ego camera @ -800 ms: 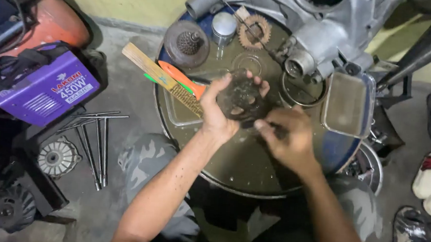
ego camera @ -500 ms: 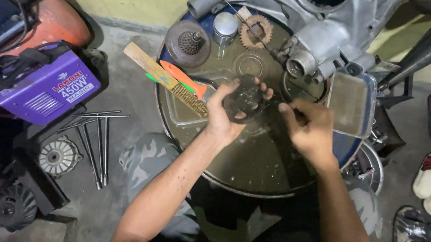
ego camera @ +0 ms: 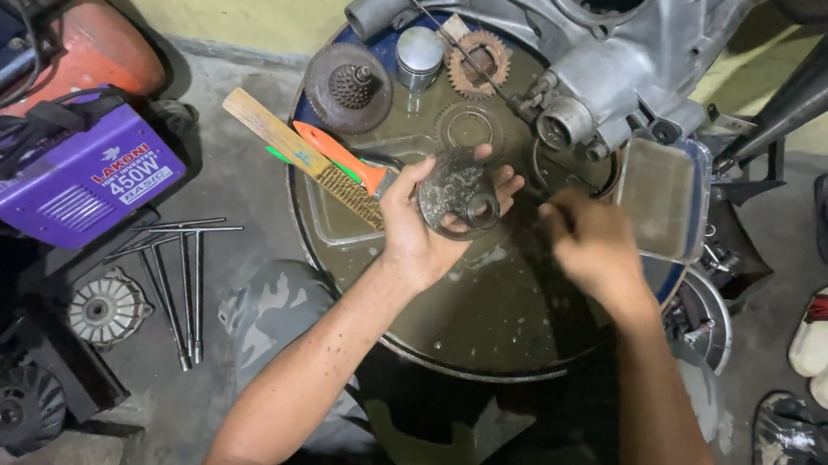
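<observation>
Seated over an upturned oil drum (ego camera: 484,333) used as a bench, you work on a grimy round engine part (ego camera: 458,195) above the drum's greasy top. Well left of the drum, a purple boxed welding machine (ego camera: 72,178) sits on the floor, with long T-handle wrenches (ego camera: 179,276) lying between it and the drum. At the drum's left rim, a wooden-backed wire brush (ego camera: 296,153) and an orange-handled tool (ego camera: 342,159) lie side by side, partly overhanging the edge. Your left hand (ego camera: 424,225) cups the engine part from below, fingers curled up around its rim, holding it tilted just above the drum's centre. Keep that cradle firm and the part low over the drum, so anything that slips lands on the top rather than the floor. At the drum's far rim rest a dark clutch-like disc (ego camera: 348,87), a silver piston (ego camera: 418,57) and a rusty sprocket (ego camera: 478,62). Your right hand (ego camera: 593,245), just right of the part over the drum, is blurred; whether it pinches something small or is loose cannot be told. Bring it in steadily, square to the part's bore. An engine casing (ego camera: 597,52) overhangs the drum's far right rim, beside a rectangular metal tray (ego camera: 661,195).
</observation>
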